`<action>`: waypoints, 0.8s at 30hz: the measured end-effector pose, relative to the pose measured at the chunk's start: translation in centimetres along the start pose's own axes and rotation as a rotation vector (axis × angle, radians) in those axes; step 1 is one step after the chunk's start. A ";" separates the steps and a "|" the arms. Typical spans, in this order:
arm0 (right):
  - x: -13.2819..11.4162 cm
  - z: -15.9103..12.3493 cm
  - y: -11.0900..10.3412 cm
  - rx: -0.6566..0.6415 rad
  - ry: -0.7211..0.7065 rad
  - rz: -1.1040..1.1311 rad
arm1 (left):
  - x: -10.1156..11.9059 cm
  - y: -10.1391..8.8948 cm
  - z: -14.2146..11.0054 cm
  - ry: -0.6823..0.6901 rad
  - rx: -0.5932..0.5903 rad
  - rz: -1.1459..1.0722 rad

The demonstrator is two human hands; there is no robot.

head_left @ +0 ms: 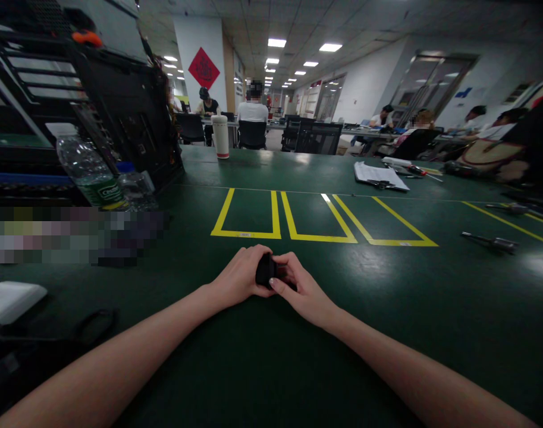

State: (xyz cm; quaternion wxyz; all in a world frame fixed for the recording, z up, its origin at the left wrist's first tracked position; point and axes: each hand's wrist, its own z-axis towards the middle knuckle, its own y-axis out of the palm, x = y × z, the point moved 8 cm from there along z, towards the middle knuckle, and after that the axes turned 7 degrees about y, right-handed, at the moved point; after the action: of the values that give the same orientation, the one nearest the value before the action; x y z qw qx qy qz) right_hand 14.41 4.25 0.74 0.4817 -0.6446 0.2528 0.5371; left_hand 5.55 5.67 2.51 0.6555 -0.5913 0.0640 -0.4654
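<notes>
A small black object (265,272) is between my two hands, just above or on the green table (271,362); its kind I cannot make out. My left hand (242,273) wraps round its left side, fingers over the top and thumb below. From the right, my right hand (301,289) grips it with thumb and index finger, the other fingers curled behind. Beyond my hands, yellow tape outlines (320,238) mark several open-ended areas on the tabletop.
At left stand a large clear bottle (81,160), a smaller blue-capped bottle (135,184) and a black metal frame (132,119). A white cup (220,138) stands at the far edge. Rightward lie a clipboard (378,175) and a dark tool (492,242). People sit at tables beyond.
</notes>
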 end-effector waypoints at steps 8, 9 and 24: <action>0.1 0.3 -0.4 0.028 0.014 0.074 | 0.4 -0.2 0.0 0.038 0.019 0.004; 0.2 0.4 -0.3 0.025 0.020 0.081 | 0.4 -0.2 0.0 0.037 0.019 0.004; 0.0 0.1 -0.4 0.041 0.006 0.060 | 0.4 -0.1 0.0 0.035 0.012 0.016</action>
State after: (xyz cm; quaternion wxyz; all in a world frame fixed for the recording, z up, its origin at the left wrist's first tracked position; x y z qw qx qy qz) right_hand 14.73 4.49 0.88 0.4778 -0.6285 0.2844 0.5438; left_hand 5.70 5.45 2.80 0.6614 -0.5788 0.0774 -0.4707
